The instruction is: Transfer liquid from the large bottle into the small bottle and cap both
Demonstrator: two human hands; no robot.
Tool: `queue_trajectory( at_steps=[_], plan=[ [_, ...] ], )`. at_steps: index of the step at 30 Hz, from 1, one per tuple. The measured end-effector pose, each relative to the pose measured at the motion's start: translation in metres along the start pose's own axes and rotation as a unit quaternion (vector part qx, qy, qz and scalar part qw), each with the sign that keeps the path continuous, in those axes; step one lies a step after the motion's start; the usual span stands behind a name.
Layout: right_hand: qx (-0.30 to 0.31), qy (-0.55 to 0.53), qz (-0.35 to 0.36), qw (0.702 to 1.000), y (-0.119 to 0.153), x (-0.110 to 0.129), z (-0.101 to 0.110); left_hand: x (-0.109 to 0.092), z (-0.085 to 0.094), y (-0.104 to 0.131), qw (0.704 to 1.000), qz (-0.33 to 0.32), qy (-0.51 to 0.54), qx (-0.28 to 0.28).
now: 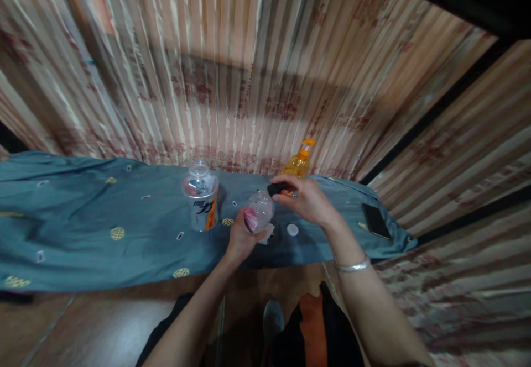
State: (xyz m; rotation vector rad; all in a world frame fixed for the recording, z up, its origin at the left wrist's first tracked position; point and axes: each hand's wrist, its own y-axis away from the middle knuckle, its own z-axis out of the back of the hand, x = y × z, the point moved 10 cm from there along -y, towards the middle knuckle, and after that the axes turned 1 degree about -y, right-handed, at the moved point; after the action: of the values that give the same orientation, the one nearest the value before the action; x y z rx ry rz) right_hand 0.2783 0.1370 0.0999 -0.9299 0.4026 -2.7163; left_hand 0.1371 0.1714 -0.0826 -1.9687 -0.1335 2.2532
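My left hand is wrapped round a clear plastic bottle with a pink-and-white label, tilted toward the upper right. At the bottle's mouth, my right hand pinches a black cap; whether the cap is seated on the neck I cannot tell. Below the bottle lies a crumpled white tissue-like scrap, partly hidden by my left hand. A round white lid rests on the cloth beneath my right hand. Behind that hand stands an orange pump bottle, its lower part hidden.
A large clear bottle with a grey, black and orange label stands uncapped to the left. A black phone lies at the right end of the cloth-covered table. Corrugated patterned sheeting rises behind, and dark bars frame the right side.
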Motion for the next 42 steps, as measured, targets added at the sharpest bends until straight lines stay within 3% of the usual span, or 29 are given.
queue_trajectory(
  at_steps=[3, 8, 14, 19, 24, 28, 33, 38, 42],
  plan=[
    [0.087, 0.119, 0.021, 0.989, -0.007, 0.020, -0.006, -0.005, 0.000, 0.002, 1.000, 0.000, 0.001, 0.006],
    [0.203, 0.242, 0.076, 0.946, -0.013, 0.044, -0.022, -0.012, 0.000, 0.004, 1.000, -0.003, -0.004, 0.020],
    [0.262, 0.331, 0.071, 0.904, -0.017, 0.054, -0.032, -0.007, -0.002, 0.002, 1.000, 0.001, -0.005, 0.026],
    [0.267, 0.412, 0.042, 0.870, -0.020, 0.050, -0.033, -0.005, -0.003, 0.001, 1.000, 0.001, -0.003, 0.029],
    [0.273, 0.371, 0.074, 0.885, -0.022, 0.054, -0.037, -0.008, -0.003, 0.001, 1.000, 0.002, -0.002, 0.030],
    [0.303, 0.367, 0.073, 0.877, -0.023, 0.051, -0.044, -0.009, -0.003, 0.002, 1.000, 0.000, -0.004, 0.027],
    [0.279, 0.419, 0.064, 0.862, -0.027, 0.047, -0.042, -0.005, -0.003, 0.003, 1.000, -0.001, 0.001, 0.025],
    [0.279, 0.383, 0.094, 0.876, -0.025, 0.054, -0.045, -0.006, -0.002, 0.002, 1.000, -0.003, 0.004, 0.025],
    [0.277, 0.402, 0.075, 0.869, -0.025, 0.052, -0.045, -0.006, -0.002, 0.002, 1.000, -0.001, 0.004, 0.026]
  ],
)
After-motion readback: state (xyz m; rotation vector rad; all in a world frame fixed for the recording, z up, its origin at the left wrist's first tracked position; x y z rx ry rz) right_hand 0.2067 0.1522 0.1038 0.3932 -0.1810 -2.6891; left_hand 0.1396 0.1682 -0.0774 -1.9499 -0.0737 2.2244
